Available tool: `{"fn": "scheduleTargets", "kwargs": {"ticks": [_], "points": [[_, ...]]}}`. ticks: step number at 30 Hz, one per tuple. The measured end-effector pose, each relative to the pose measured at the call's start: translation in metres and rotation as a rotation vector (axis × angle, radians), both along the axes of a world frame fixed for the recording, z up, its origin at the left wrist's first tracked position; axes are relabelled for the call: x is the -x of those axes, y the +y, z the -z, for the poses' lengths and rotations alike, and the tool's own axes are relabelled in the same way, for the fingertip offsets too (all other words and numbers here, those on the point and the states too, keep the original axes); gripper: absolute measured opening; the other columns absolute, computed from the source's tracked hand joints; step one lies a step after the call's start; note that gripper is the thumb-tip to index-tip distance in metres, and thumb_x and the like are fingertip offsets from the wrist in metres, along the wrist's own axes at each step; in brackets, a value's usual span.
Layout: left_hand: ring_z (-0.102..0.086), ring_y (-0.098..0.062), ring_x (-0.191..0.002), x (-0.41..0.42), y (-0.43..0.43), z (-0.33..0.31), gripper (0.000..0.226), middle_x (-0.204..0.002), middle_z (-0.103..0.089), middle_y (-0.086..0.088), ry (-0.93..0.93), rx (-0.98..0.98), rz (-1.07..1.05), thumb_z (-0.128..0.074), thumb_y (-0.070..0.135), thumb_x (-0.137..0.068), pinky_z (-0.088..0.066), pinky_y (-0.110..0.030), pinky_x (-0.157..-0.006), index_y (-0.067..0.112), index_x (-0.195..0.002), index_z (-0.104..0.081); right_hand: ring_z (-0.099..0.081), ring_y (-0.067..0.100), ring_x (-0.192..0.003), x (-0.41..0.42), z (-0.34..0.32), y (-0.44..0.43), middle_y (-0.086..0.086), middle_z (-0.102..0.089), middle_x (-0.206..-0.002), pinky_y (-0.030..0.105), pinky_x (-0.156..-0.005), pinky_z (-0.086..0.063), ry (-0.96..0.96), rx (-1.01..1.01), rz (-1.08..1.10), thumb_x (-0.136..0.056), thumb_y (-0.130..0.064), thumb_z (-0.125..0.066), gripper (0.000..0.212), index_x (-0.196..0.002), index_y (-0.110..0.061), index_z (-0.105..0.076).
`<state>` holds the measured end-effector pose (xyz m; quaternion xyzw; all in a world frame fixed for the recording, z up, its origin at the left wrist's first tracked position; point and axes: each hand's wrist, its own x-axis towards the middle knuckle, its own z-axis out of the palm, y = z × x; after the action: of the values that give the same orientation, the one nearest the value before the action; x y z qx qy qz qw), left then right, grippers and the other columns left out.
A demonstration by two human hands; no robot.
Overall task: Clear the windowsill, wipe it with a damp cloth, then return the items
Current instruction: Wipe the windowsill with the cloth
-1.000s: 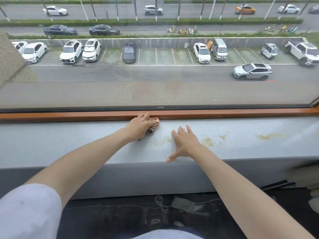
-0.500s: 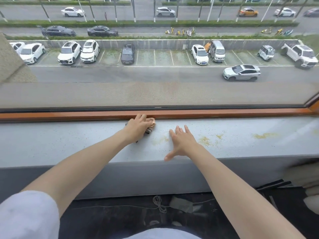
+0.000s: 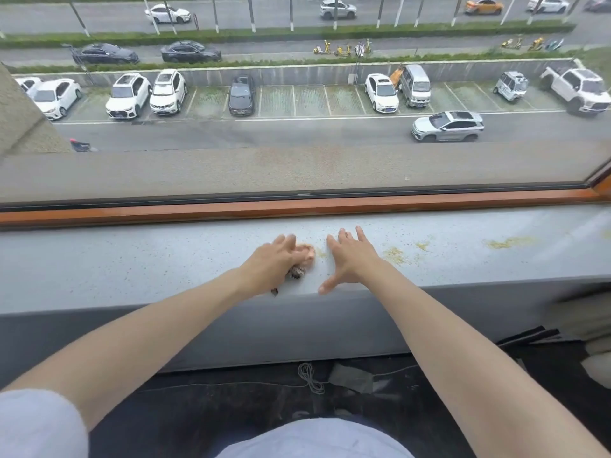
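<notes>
Centre of frame: my left hand (image 3: 274, 259) clutches a bunched cloth (image 3: 305, 254), pinkish with a striped part, and presses it onto the grey speckled windowsill (image 3: 132, 266). The cloth sits about midway between the sill's back and front edges, just left of my right hand (image 3: 350, 259). Right hand lies flat on the sill, fingers straight and spread, thumb near the front edge, grasping nothing. Yellowish residue (image 3: 393, 256) lies right of that hand, with more toward the right of the frame. An orange-brown window frame (image 3: 297, 206) runs along the sill's back. Lower centre: a coiled cable (image 3: 310, 378) on dark floor.
</notes>
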<state>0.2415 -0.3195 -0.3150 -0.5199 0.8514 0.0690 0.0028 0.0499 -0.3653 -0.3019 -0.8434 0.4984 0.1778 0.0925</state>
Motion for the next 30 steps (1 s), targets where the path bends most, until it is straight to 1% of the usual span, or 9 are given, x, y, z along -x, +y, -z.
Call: {"fn": "scheduleTargets", "kwargs": {"ticks": [2,3,7,9,15,19,22,27,30], "points": [[-0.043,-0.020,-0.089,-0.009,0.024,0.006,0.053,-0.096,-0.042,-0.004,0.065,-0.040,0.163,-0.054,-0.002,-0.080,-0.037,-0.029,-0.058,0.028,-0.124,-0.055,-0.013,0.028,-0.145,0.000,0.000,0.000,0.022,-0.022,-0.152,0.047,-0.118,0.006,0.011,0.003,0.000,-0.056,-0.079,-0.066,0.123,-0.145,-0.007,-0.020],[-0.043,-0.018,-0.086,-0.017,0.027,0.005,0.053,-0.093,-0.041,-0.003,0.077,-0.073,0.177,-0.055,-0.004,-0.079,-0.037,-0.028,-0.057,0.029,-0.121,-0.057,-0.014,0.028,-0.145,0.000,-0.001,0.000,0.022,-0.022,-0.152,0.047,-0.118,0.006,0.015,0.005,-0.002,-0.056,-0.080,-0.066,0.124,-0.145,-0.007,-0.021],[-0.042,-0.022,-0.097,-0.028,-0.007,-0.008,0.061,-0.099,-0.037,-0.003,0.003,-0.062,-0.159,-0.046,-0.006,-0.081,-0.033,-0.032,-0.060,0.028,-0.131,-0.051,-0.014,0.029,-0.145,-0.003,-0.001,0.000,0.022,-0.024,-0.151,0.047,-0.118,0.006,0.000,0.011,0.008,-0.054,-0.079,-0.067,0.123,-0.144,-0.008,-0.023],[-0.041,-0.024,-0.102,-0.012,-0.014,-0.012,0.061,-0.104,-0.038,-0.005,0.017,-0.047,-0.232,-0.042,-0.008,-0.079,-0.033,-0.033,-0.061,0.024,-0.131,-0.050,-0.009,0.028,-0.147,-0.001,0.000,0.000,0.021,-0.019,-0.154,0.048,-0.118,0.007,-0.014,-0.010,0.026,-0.055,-0.078,-0.067,0.125,-0.147,-0.009,-0.019],[-0.041,-0.017,-0.095,-0.026,0.032,0.000,0.054,-0.100,-0.040,-0.002,0.132,-0.161,0.026,-0.052,-0.003,-0.084,-0.037,-0.031,-0.065,0.030,-0.127,-0.058,-0.006,0.028,-0.147,0.003,0.003,0.005,0.020,-0.015,-0.156,0.048,-0.118,0.007,-0.023,-0.012,0.014,-0.057,-0.079,-0.066,0.126,-0.149,-0.009,-0.014],[-0.040,-0.023,-0.102,-0.036,0.002,0.000,0.067,-0.102,-0.037,-0.004,0.034,-0.129,-0.221,-0.043,-0.009,-0.081,-0.032,-0.032,-0.062,0.029,-0.135,-0.051,-0.006,0.027,-0.147,0.006,0.007,0.008,0.021,-0.015,-0.156,0.048,-0.118,0.007,-0.012,-0.008,0.006,-0.057,-0.079,-0.065,0.124,-0.148,-0.010,-0.016],[-0.041,-0.025,-0.103,-0.002,0.000,-0.002,0.061,-0.102,-0.035,-0.004,0.028,-0.089,-0.296,-0.043,-0.005,-0.082,-0.034,-0.033,-0.062,0.027,-0.134,-0.050,-0.007,0.027,-0.147,0.008,0.009,0.009,0.020,-0.016,-0.156,0.048,-0.118,0.007,-0.018,-0.006,0.008,-0.057,-0.079,-0.065,0.125,-0.148,-0.010,-0.016],[-0.043,-0.018,-0.097,0.013,0.045,0.007,0.054,-0.100,-0.037,0.000,0.091,-0.121,0.003,-0.049,-0.002,-0.085,-0.037,-0.022,-0.054,0.029,-0.128,-0.054,-0.004,0.025,-0.148,0.012,0.013,0.009,0.018,-0.012,-0.157,0.049,-0.117,0.008,-0.025,-0.003,0.013,-0.058,-0.080,-0.064,0.126,-0.150,-0.012,-0.011],[-0.041,-0.020,-0.099,-0.019,0.039,0.010,0.060,-0.106,-0.039,-0.002,0.048,-0.105,-0.124,-0.052,-0.002,-0.083,-0.042,-0.031,-0.062,0.032,-0.133,-0.050,-0.003,0.025,-0.148,0.011,0.010,0.012,0.018,-0.012,-0.157,0.050,-0.117,0.009,-0.034,-0.014,0.020,-0.058,-0.079,-0.065,0.126,-0.150,-0.012,-0.012]]}}
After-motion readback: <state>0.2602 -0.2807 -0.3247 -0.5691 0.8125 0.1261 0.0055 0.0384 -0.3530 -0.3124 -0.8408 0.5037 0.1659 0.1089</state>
